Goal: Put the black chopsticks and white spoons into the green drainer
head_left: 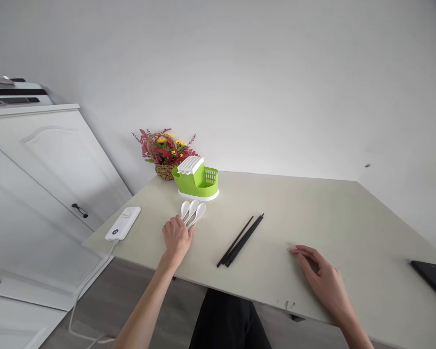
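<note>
Table: pale and smooth, it spreads under both your hands; its near edge (pixel 254 301) has a few dark marks to the left of your right wrist.
Wall: plain and light grey (pixel 276 87), it rises beyond your fingers on both sides.
Cabinet: white with dark handles (pixel 51 194), it stands well to the left of your left fingers, with a white and black machine (pixel 18 93) on top.
Floor: grey (pixel 131 286), it shows below the table's near edge, as do your dark trousers (pixel 227 322).
Left hand (pixel 177 238): your fingers (pixel 178 221) are closed over the handles of the spoons.
Spoons: three white ones (pixel 193 208), fanned, their bowls pointing away from you just beyond your left fingers.
Holder: green and white (pixel 192 183), upright beyond the spoon bowls.
Flower basket: woven, with red and yellow blooms (pixel 164 170), behind the holder and farther from your left fingers.
Power bank: white (pixel 124 223), to the left of your left fingers, its cable (pixel 90 274) dropping past the table edge.
Chopsticks: black (pixel 241 241), lying aslant between your two hands, touching neither.
Right hand (pixel 325 282): released, your fingers (pixel 307 249) loosely bent near the tabletop; you cannot tell from here whether they touch it.
Phone: black (pixel 434 276), well to the right of your right fingers.
</note>
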